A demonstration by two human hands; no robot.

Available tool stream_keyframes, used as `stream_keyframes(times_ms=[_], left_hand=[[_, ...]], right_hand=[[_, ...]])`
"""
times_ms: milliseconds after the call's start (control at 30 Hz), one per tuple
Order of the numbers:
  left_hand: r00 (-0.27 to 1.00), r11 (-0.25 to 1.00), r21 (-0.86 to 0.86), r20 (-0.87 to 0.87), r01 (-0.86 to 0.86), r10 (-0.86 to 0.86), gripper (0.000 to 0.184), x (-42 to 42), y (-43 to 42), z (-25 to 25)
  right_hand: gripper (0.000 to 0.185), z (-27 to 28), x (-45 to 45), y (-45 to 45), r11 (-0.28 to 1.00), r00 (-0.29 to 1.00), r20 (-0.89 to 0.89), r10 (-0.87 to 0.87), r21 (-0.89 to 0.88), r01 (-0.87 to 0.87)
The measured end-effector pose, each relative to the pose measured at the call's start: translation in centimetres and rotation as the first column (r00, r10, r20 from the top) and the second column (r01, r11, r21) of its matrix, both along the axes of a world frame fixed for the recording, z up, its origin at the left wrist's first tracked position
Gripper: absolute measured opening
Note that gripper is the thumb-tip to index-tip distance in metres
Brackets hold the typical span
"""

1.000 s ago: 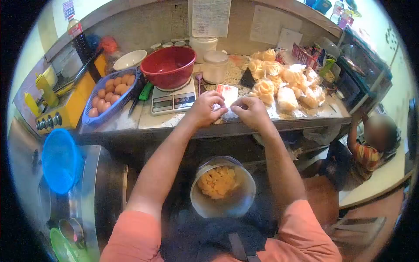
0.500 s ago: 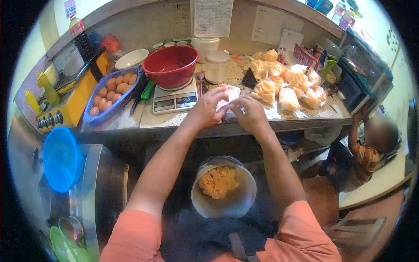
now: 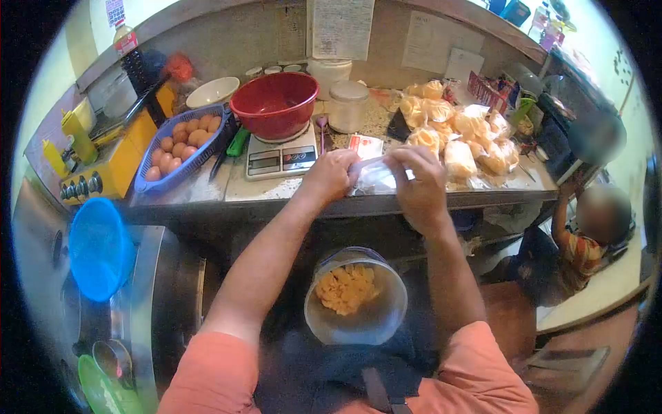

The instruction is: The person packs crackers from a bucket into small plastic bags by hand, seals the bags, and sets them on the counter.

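A small clear plastic bag is stretched between my hands above the counter's front edge. My left hand is closed on its left side. At its right side, my right hand pinches it between thumb and fingers. Just behind the bag lies a white packet with red print. To the left of my hands a red bowl sits on a kitchen scale. Below my forearms stands a bucket with orange-yellow chunks in it.
Filled clear bags are heaped on the counter's right. Brown eggs fill a blue basket at left. A lidded jar stands behind the packet. A person is at the far right, beside the counter's end.
My hands have moved apart, the right one going rightward. The clear bag is now spread between them, and more of the white packet shows behind.
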State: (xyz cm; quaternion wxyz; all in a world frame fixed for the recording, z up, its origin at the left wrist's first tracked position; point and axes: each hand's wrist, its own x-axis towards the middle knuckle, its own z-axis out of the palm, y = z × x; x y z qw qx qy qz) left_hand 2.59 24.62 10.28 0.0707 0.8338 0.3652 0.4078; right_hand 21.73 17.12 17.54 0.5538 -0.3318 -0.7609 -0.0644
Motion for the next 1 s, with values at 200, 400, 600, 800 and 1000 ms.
stream_keyframes(times_ms=[200,400,600,800,1000], left_hand=[[0.997,0.992,-0.108,-0.03,-0.071,0.068,0.021,0.0,-0.7,0.8],[0.999,0.999,0.033,0.013,0.03,-0.03,0.018,0.1,-1.5,1.8],[0.948,0.975,0.13,0.242,0.181,-0.208,0.046,0.6,-5.5,2.3],[0.801,0.726,-0.406,0.496,0.555,-0.336,0.103,3.9,-12.8,0.9],[0.724,0.664,-0.391,0.599,0.638,-0.343,0.109,2.8,-15.0,-2.7]], right_hand=[[0.015,4.2,5.4,-2.7,0.964,0.926,-0.327,-0.186,-0.241,0.108],[0.032,3.3,8.7,-3.1,0.76,0.81,-0.584,-0.048,-0.547,-0.35],[0.062,1.5,9.3,-7.4,0.43,0.585,-0.799,0.138,-0.484,-0.762],[0.076,-1.4,8.3,-9.4,0.203,0.532,-0.82,0.21,-0.496,-0.844],[0.081,-4.2,8.2,-11.0,0.051,0.461,-0.864,0.202,-0.461,-0.886]])
